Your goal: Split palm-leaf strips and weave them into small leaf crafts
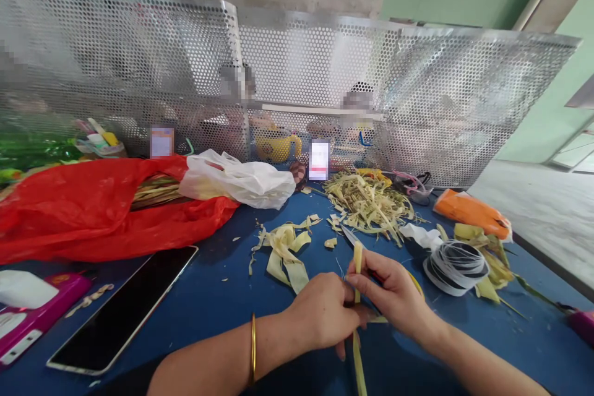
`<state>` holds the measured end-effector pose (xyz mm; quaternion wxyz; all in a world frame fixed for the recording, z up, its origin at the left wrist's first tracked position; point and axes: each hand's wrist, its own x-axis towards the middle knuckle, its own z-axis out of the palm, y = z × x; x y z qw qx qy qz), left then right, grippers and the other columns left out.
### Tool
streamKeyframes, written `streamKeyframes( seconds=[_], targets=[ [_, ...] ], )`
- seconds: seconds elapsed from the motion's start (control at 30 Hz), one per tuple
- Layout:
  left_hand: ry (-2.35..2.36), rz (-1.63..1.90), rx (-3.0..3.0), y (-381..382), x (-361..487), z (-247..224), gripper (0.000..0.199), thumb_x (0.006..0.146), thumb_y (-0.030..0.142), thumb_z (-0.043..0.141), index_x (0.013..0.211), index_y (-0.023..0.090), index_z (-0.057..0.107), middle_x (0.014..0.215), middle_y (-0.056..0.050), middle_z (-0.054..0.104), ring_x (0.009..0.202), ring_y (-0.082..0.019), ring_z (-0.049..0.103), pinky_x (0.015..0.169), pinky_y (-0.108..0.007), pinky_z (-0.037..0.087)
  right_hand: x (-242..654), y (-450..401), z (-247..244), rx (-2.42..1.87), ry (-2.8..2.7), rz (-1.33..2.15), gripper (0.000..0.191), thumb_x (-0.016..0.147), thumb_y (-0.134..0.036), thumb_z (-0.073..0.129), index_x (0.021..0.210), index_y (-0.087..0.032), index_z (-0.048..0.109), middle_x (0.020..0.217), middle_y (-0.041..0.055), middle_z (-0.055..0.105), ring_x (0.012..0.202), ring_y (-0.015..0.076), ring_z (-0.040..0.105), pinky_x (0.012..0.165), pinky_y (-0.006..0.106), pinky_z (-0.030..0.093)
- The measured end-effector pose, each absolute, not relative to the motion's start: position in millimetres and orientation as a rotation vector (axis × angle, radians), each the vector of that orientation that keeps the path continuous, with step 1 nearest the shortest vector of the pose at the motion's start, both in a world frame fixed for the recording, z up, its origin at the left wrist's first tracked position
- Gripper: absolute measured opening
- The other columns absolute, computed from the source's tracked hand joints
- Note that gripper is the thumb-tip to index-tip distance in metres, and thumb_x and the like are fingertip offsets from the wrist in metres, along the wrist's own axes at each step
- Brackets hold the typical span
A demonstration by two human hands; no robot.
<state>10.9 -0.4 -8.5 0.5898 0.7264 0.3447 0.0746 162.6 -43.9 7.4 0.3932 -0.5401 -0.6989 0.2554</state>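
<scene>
Leaf strip (357, 359), straw-yellow, narrow and fairly flat, runs lengthwise through both hands above the blue worktop (223, 297), its far end raised past the right fingertips, its near end reaching the bottom of view. The right hand (387, 284) pinches it near the top; the left hand (325, 312) grips it lower down. A pointed metal blade (349, 236), perhaps of scissors, juts beyond the right hand.

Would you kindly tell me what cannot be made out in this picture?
In the head view:
Pale strip: middle section hidden by the left hand.
Pointed blade: lower part covered by the right hand.
Purple object: cut off by the right edge.
Yellow mug: details veiled by the perforated screen.
</scene>
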Motion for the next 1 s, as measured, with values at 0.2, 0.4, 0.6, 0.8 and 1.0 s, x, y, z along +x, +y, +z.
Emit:
streamKeyframes(
  seconds=[0.2, 0.4, 0.6, 0.8, 1.0],
  targets=[
    [0.894, 0.255, 1.246, 16.5, 13.6, 2.1, 0.041, 0.079, 0.052, 0.053, 0.07, 0.013, 0.063, 0.068, -0.007, 0.07, 0.038, -0.01, 0.054, 0.034, -0.019, 0.028, 163.2, -52.6, 9.4, -1.302, -1.851, -0.001, 0.009, 0.091, -0.021, 0.053, 0.085, -0.02, 0.058, 0.075, 0.0012, 0.065, 0.066, 0.014, 0.059, 0.063, 0.026, 0.044],
    [0.89, 0.458, 0.878, 16.2, 16.5, 0.3, 0.035, 0.076, 0.048, 0.061, 0.08, 0.013, 0.066, 0.067, -0.003, 0.065, 0.049, -0.011, 0.059, 0.041, -0.019, 0.038, 154.2, -59.1, 13.7, -1.163, -2.186, -0.461, 0.014, 0.092, -0.013, 0.05, 0.094, -0.018, 0.063, 0.082, 0.0046, 0.07, 0.072, 0.0162, 0.062, 0.078, 0.034, 0.04],
    [0.757, 0.537, 0.712, 15.8, 15.7, 1.2, 0.02, 0.074, 0.028, 0.066, 0.085, 0.012, 0.068, 0.068, -0.002, 0.062, 0.057, -0.01, 0.055, 0.058, -0.023, 0.049, 154.0, -56.1, 9.0, -1.208, -2.251, -0.545, 0.018, 0.093, -0.014, 0.046, 0.09, -0.018, 0.064, 0.083, 0.0049, 0.07, 0.074, 0.0171, 0.061, 0.083, 0.037, 0.036],
    [0.646, 0.484, 0.627, 20.2, 12.8, 2.1, 0.02, 0.077, 0.018, 0.054, 0.086, 0.01, 0.07, 0.071, -0.007, 0.066, 0.059, -0.012, 0.058, 0.06, -0.024, 0.05, 157.6, -54.1, 2.2, -1.242, -2.224, -0.549, 0.016, 0.092, -0.014, 0.047, 0.094, -0.017, 0.063, 0.087, 0.0058, 0.07, 0.077, 0.0182, 0.06, 0.086, 0.039, 0.035],
    [0.556, 0.505, 0.529, 23.2, 11.8, 2.6, 0.02, 0.076, 0.015, 0.049, 0.08, 0.01, 0.068, 0.069, -0.007, 0.066, 0.059, -0.013, 0.059, 0.064, -0.025, 0.051, 158.6, -52.4, -0.5, -1.265, -2.211, -0.551, 0.016, 0.093, -0.017, 0.047, 0.093, -0.017, 0.064, 0.088, 0.0058, 0.069, 0.081, 0.0187, 0.06, 0.089, 0.04, 0.034]
  ],
)
